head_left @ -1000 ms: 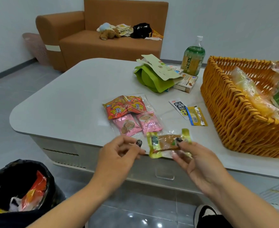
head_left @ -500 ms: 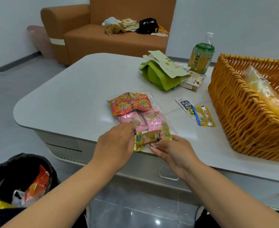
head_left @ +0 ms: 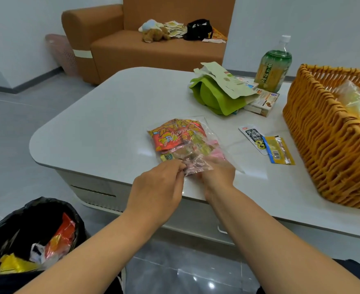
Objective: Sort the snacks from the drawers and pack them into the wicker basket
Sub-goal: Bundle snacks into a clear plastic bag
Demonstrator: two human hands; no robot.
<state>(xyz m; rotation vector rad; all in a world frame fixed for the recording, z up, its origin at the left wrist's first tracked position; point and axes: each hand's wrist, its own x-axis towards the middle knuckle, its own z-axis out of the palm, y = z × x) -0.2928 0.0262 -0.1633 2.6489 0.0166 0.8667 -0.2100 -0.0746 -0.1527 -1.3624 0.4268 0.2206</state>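
Head view: a clear plastic bag of snack packets lies on the white table, well left of the wicker basket. Its near edge is pinched by the left hand. The right hand is pressed against the same edge; its grip cannot be made out. Two loose sachets lie between bag and basket.

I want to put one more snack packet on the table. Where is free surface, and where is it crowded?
The table is bare left of the clear snack bag, out to the rounded edge. A smaller patch lies between that bag and the green pouch. It is crowded between the two loose sachets and the wicker basket, and around the bottle.
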